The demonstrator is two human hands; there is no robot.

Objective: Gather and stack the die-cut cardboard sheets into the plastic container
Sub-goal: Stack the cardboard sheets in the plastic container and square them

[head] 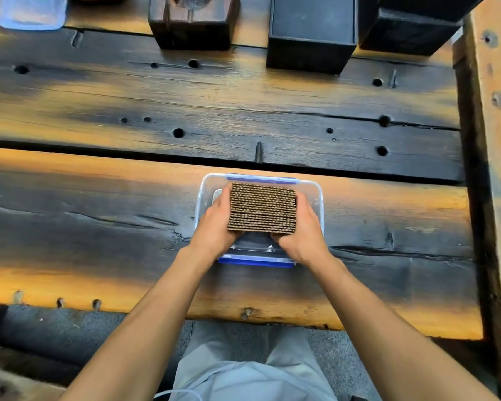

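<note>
While the left hand [214, 224] and right hand [304, 230] squeeze the brown stack of ridged cardboard sheets [262, 208] with fingers clamped on its sides above the clear plastic box with blue clips [315, 192], lower it flat and straight.

there is one view only, from a wide-angle camera worn on the person's head. it looks forward and steeply down over the near edge of the wooden tabletop [99, 198], close enough that both forearms enter from the bottom of the frame and the lap shows below the edge. the plastic container [318, 195] sits near the centre of the view. the far side of the tabletop runs along the top edge, where straight lines bow slightly from the lens.
</note>
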